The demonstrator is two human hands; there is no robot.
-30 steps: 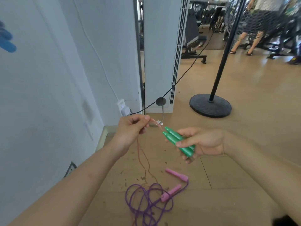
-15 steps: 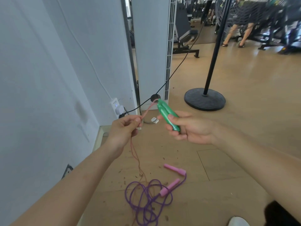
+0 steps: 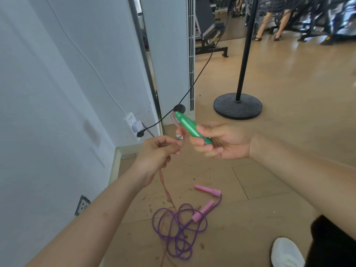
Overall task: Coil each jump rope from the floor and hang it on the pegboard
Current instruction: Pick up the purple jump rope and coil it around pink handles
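My right hand (image 3: 221, 143) grips the green handles (image 3: 189, 127) of a jump rope, tips pointing up and left. Its thin pinkish cord (image 3: 164, 186) loops out of the handle tips, passes through my left hand (image 3: 158, 153), which pinches it between thumb and fingers, and hangs down to the floor. A second rope lies on the wooden floor below: a tangled purple cord (image 3: 177, 230) with two pink handles (image 3: 205, 210). No pegboard is in view.
A white wall (image 3: 57, 93) with a socket and plugged adapter (image 3: 134, 126) stands at left. A black cable (image 3: 200, 72) runs across to a white tower unit (image 3: 173, 54). A black stand with a round base (image 3: 238, 106) is ahead. My white shoe (image 3: 287, 253) is at bottom right.
My right hand has turned the green handles from pointing left and low to pointing up and left. The left hand keeps its pinch on the cord. The camera has tilted down slightly.
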